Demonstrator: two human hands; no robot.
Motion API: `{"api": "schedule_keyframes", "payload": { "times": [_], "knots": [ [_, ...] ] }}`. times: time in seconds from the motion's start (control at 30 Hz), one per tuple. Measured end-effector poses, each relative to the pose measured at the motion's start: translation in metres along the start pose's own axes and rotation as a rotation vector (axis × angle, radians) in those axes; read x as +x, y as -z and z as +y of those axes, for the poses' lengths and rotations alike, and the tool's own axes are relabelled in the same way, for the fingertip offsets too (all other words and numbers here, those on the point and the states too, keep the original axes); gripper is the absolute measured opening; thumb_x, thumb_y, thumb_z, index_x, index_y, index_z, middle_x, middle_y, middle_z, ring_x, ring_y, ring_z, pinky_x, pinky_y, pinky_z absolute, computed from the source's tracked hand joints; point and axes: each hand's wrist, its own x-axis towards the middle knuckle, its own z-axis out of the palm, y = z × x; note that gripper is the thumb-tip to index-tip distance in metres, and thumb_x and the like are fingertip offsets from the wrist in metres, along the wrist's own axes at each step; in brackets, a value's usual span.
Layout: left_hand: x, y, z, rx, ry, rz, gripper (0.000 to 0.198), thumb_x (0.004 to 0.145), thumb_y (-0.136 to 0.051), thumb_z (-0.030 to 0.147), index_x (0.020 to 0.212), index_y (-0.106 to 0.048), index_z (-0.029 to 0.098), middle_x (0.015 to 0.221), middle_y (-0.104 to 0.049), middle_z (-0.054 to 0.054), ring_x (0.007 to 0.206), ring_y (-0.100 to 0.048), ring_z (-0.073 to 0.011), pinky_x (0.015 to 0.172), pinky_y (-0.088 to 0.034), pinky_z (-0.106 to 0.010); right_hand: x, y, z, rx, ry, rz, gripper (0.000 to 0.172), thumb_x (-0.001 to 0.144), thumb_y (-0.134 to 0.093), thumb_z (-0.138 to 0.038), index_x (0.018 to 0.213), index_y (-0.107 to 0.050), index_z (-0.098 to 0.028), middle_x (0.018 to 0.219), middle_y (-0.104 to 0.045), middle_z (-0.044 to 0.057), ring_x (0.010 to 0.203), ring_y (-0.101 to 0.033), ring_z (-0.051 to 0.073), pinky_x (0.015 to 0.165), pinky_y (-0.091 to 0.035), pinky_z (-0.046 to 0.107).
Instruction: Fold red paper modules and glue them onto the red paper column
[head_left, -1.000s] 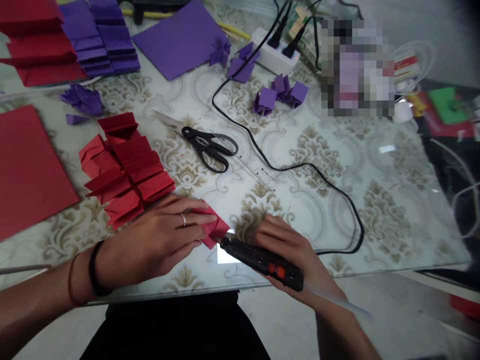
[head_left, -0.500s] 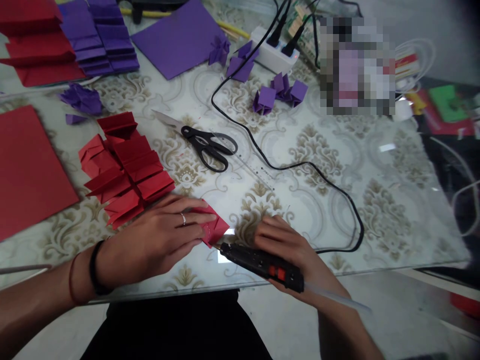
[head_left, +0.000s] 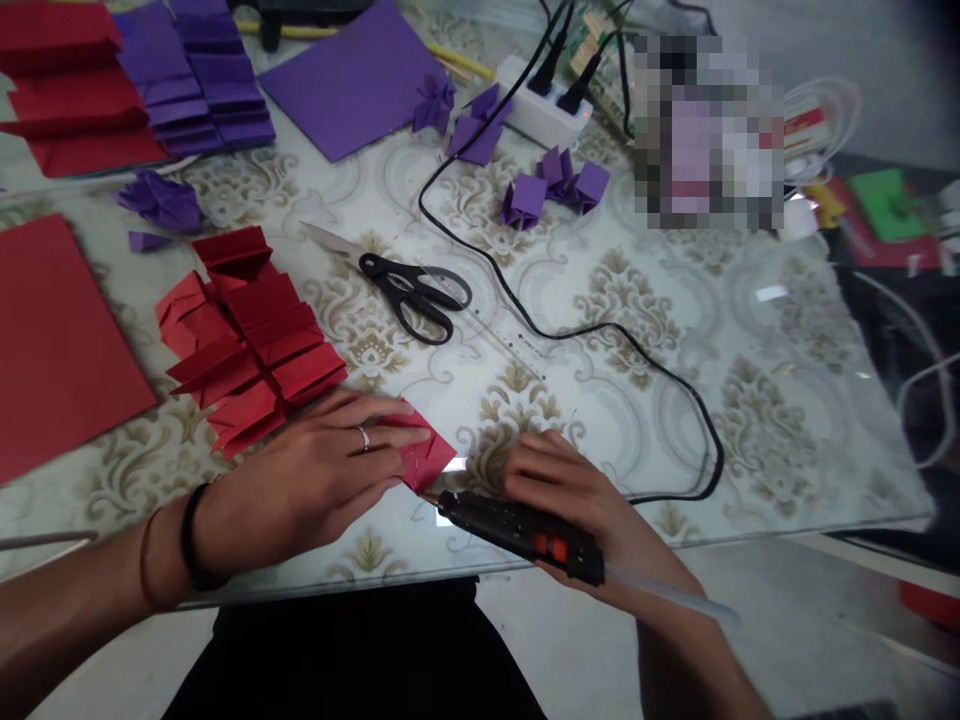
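Note:
My left hand [head_left: 322, 470] lies with its fingers stretched out flat, pressing a folded piece of red paper [head_left: 429, 455] against the table. Part of that paper is hidden under the fingers. My right hand [head_left: 562, 480] is wrapped round a black hot glue gun [head_left: 517, 532], which has a red part on its side. From its rear end sticks a pale glue stick [head_left: 667, 592]. The gun's metal nozzle is at the paper's lower corner, where a thin line of glue shows. Folded red paper pieces [head_left: 251, 340] lie just beyond my left hand.
Black-handled scissors [head_left: 405, 290] and a clear ruler [head_left: 506, 340] lie mid-table. A black cord [head_left: 592, 328] loops from the white power strip [head_left: 544, 105] round to the right. Purple folded pieces [head_left: 525, 200], a purple sheet [head_left: 341, 85] and a red sheet [head_left: 67, 340] lie around.
The glue gun's tip has shifted very slightly left along the paper's lower corner. Both hands otherwise keep their places; the whole view has moved a little.

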Motion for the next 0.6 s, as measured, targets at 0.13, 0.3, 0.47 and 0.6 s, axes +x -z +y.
{"api": "schedule_keyframes", "payload": {
  "times": [0.13, 0.3, 0.47, 0.6],
  "knots": [
    [0.0008, 0.0004, 0.0012, 0.010, -0.009, 0.000, 0.021, 0.101, -0.058, 0.007, 0.107, -0.074, 0.019, 0.131, -0.077, -0.008, 0.138, -0.061, -0.0278, 0.116, -0.049, -0.048, 0.0000, 0.0012, 0.0000, 0.029, -0.005, -0.017, 0.030, 0.103, -0.053, -0.035, 0.076, -0.051, -0.022, 0.075, -0.058, 0.003, 0.074, -0.053, 0.022, 0.075, -0.038, 0.038],
    [0.0000, 0.0005, 0.0006, 0.017, -0.014, -0.004, 0.015, 0.101, -0.060, 0.008, 0.102, -0.071, 0.018, 0.131, -0.077, -0.008, 0.139, -0.059, -0.0288, 0.118, -0.046, -0.049, -0.0005, 0.0026, -0.0001, 0.065, -0.034, -0.026, 0.021, 0.099, -0.059, -0.029, 0.080, -0.055, -0.021, 0.080, -0.063, 0.004, 0.077, -0.058, 0.022, 0.080, -0.040, 0.040],
    [-0.0012, -0.0009, 0.0003, 0.012, -0.006, -0.004, 0.017, 0.102, -0.058, 0.008, 0.110, -0.070, 0.017, 0.131, -0.076, -0.009, 0.140, -0.058, -0.0280, 0.116, -0.047, -0.047, 0.0000, 0.0038, 0.0003, 0.065, -0.049, -0.040, 0.020, 0.095, -0.063, -0.024, 0.077, -0.054, -0.021, 0.078, -0.061, 0.002, 0.076, -0.058, 0.022, 0.080, -0.041, 0.039],
    [-0.0018, -0.0016, 0.0009, 0.021, 0.008, -0.002, 0.021, 0.102, -0.057, 0.008, 0.115, -0.070, 0.017, 0.131, -0.077, -0.009, 0.140, -0.058, -0.0276, 0.119, -0.044, -0.047, 0.0012, 0.0049, 0.0001, 0.089, -0.052, -0.048, 0.020, 0.095, -0.065, -0.025, 0.079, -0.055, -0.021, 0.079, -0.061, 0.002, 0.077, -0.058, 0.022, 0.080, -0.042, 0.039]
  ]
}}
